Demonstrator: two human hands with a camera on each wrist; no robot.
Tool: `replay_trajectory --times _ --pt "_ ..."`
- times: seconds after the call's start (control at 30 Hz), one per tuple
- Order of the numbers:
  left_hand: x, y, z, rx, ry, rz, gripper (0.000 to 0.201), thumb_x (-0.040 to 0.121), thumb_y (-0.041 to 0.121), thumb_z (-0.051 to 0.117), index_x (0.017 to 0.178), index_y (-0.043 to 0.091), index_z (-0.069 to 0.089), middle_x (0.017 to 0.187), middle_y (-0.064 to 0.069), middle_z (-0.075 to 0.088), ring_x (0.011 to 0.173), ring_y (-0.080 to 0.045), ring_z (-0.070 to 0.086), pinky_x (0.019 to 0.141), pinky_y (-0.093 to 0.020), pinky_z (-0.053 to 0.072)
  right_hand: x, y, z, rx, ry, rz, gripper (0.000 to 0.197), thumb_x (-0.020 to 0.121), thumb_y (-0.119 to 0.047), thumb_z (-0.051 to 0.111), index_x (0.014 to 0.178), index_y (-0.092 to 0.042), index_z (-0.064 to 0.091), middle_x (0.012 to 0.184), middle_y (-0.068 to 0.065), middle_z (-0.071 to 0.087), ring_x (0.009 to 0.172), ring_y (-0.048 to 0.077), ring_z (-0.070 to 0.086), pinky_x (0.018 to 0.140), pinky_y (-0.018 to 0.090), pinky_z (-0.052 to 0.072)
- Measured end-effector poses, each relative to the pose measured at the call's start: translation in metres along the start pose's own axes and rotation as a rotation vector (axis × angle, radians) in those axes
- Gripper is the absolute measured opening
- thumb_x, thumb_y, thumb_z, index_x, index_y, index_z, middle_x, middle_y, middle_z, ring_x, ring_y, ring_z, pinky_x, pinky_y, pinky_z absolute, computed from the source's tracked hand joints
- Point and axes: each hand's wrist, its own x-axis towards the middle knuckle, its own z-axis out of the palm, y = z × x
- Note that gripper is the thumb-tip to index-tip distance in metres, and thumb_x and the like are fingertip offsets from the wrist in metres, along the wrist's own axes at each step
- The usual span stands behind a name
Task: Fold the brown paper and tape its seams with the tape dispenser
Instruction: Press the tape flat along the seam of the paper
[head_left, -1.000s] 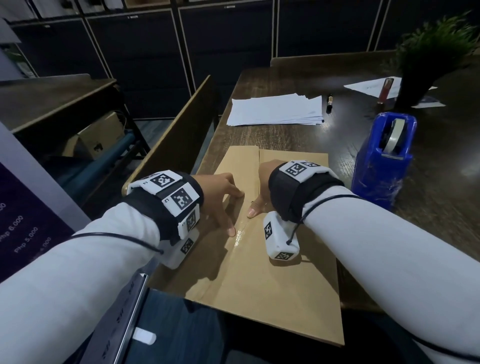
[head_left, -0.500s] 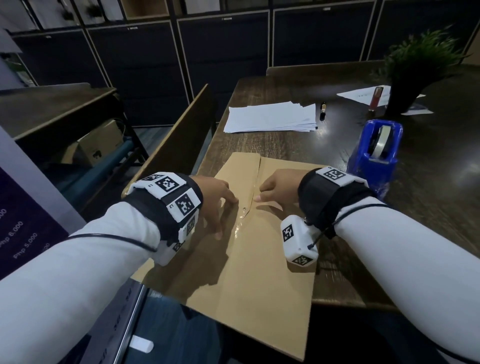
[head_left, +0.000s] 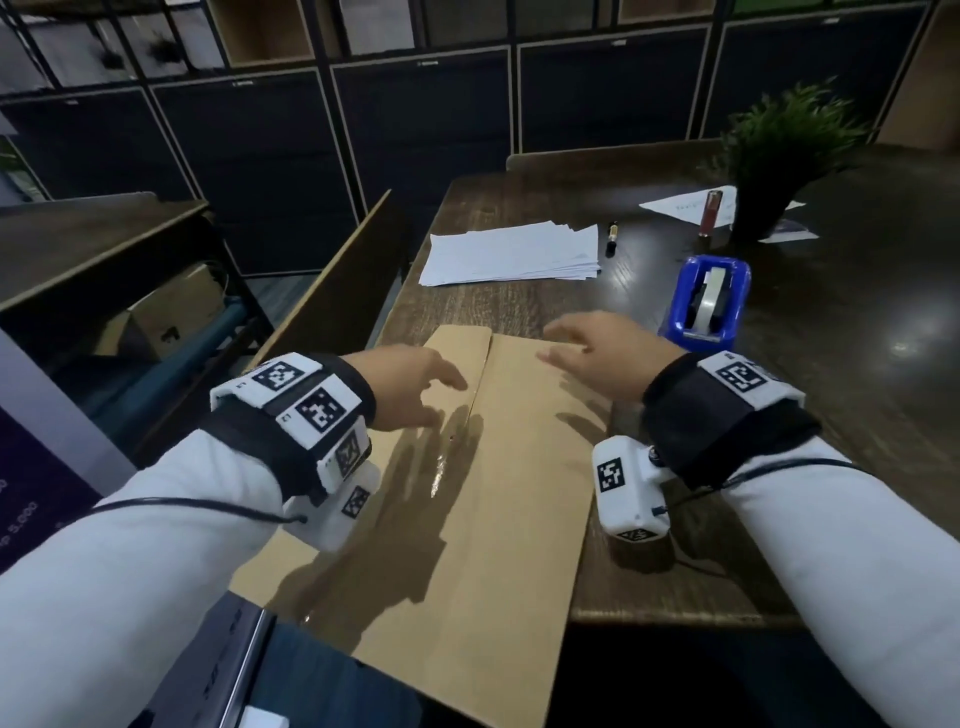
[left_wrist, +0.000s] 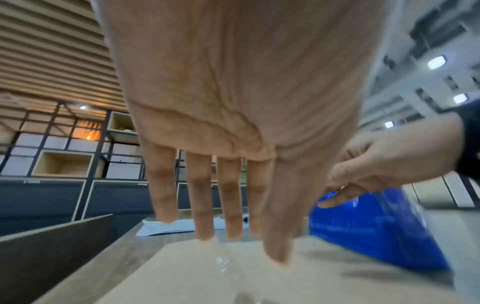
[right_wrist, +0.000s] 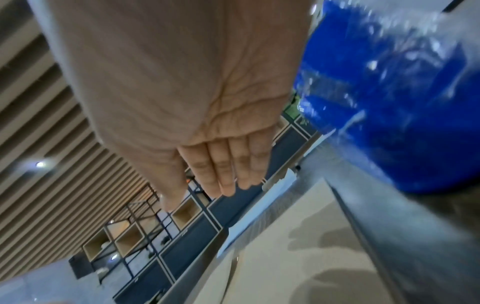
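Both hands are held flat, fingers straight, nothing gripped: left hand hovering over the centre seam, right hand above the far right corner. Folded brown paper lies on the desk, overhanging its near edge. For the next strip, the tape dispenser, just right, should probably be steadied.

white long sleeves cover both arms. each wrist wears a black strap carrying white blocks printed with black square markers, with a thin black cable trailing back.
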Motion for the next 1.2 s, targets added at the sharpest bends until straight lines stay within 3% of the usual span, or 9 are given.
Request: replay_trajectory --times 0.17,0.27,0.37,0.5,0.67,0.73,0.87,1.03,1.2 --pt "0.019 0.044 -0.02 -0.473 0.416 0.056 0.023 0.094 0.025 0.057 0.115 0.023 0.065 0.106 0.008 0.058 0.094 -0.01 0.056 0.086 -0.028 0.047 -0.012 0.022 -0.022 0.03 0.418 -0.081 0.037 0.1 -0.028 0.041 0.127 -0.009 0.056 0.141 0.005 0.049 0.132 0.018 0.041 0.106 0.025 0.028" --pt "0.037 0.074 -0.022 -0.654 0.486 0.098 0.02 0.094 0.027 0.056 0.109 0.021 0.068 0.101 0.007 0.064 0.093 -0.009 0.057 0.085 -0.026 0.046 -0.021 0.038 -0.029 0.005 0.562 -0.065 0.037 0.101 -0.028 0.036 0.124 -0.007 0.058 0.143 0.007 0.046 0.137 0.019 0.034 0.111 0.026 0.022" --pt "0.054 0.104 -0.019 -0.724 0.477 0.14 0.024 0.096 0.031 0.052 0.111 0.019 0.068 0.106 0.004 0.067 0.097 -0.01 0.059 0.086 -0.028 0.047 -0.029 0.058 -0.033 0.029 0.618 0.01 0.035 0.102 -0.027 0.035 0.118 -0.006 0.058 0.135 0.01 0.051 0.13 0.024 0.041 0.106 0.03 0.029" --pt "0.07 0.136 -0.015 -0.753 0.402 0.144 0.035 0.1 0.032 0.045 0.121 0.013 0.065 0.118 -0.003 0.067 0.103 -0.014 0.058 0.082 -0.023 0.037 -0.025 0.089 -0.034 0.103 0.525 0.142 0.045 0.101 -0.04 0.031 0.115 -0.003 0.054 0.116 0.014 0.055 0.112 0.028 0.049 0.092 0.035 0.036" --pt "0.084 0.158 -0.016 -0.921 0.324 0.123 0.036 0.1 0.029 0.046 0.115 0.005 0.068 0.114 -0.013 0.068 0.105 -0.023 0.061 0.088 -0.03 0.042 -0.018 0.103 -0.036 0.277 0.43 0.266 0.078 0.083 -0.076 0.024 0.115 -0.01 0.053 0.113 0.01 0.055 0.104 0.026 0.054 0.084 0.035 0.038" --pt "0.089 0.164 -0.019 -0.971 0.315 0.113 0.038 0.1 0.03 0.045 0.112 0.003 0.069 0.112 -0.016 0.069 0.098 -0.022 0.059 0.081 -0.027 0.039 -0.016 0.105 -0.039 0.305 0.421 0.316 0.083 0.084 -0.077 0.02 0.125 -0.013 0.052 0.123 0.01 0.055 0.11 0.025 0.052 0.088 0.035 0.037" --pt "0.095 0.17 -0.024 -1.023 0.248 0.042 0.047 0.1 0.038 0.041 0.11 0.002 0.069 0.105 -0.014 0.067 0.092 -0.022 0.056 0.077 -0.025 0.034 -0.013 0.103 -0.045 0.315 0.384 0.373 0.079 0.09 -0.07 0.016 0.123 -0.009 0.054 0.121 0.015 0.057 0.103 0.027 0.052 0.082 0.033 0.032" --pt "0.097 0.174 -0.03 -0.957 0.179 -0.07 0.054 0.099 0.046 0.037 0.12 0.002 0.06 0.105 -0.011 0.056 0.087 -0.021 0.048 0.062 -0.028 0.034 -0.005 0.099 -0.052 0.264 0.308 0.449 0.087 0.088 -0.072 0.009 0.146 -0.014 0.036 0.149 0.015 0.038 0.134 0.029 0.038 0.106 0.038 0.028" --pt "0.105 0.174 -0.03 -1.078 0.166 -0.135 0.054 0.095 0.047 0.047 0.126 0.004 0.056 0.115 -0.01 0.057 0.089 -0.019 0.049 0.074 -0.026 0.036 -0.001 0.1 -0.055 0.196 0.249 0.487 0.094 0.081 -0.079 0.001 0.151 -0.02 0.024 0.155 0.015 0.028 0.138 0.031 0.034 0.109 0.041 0.027"
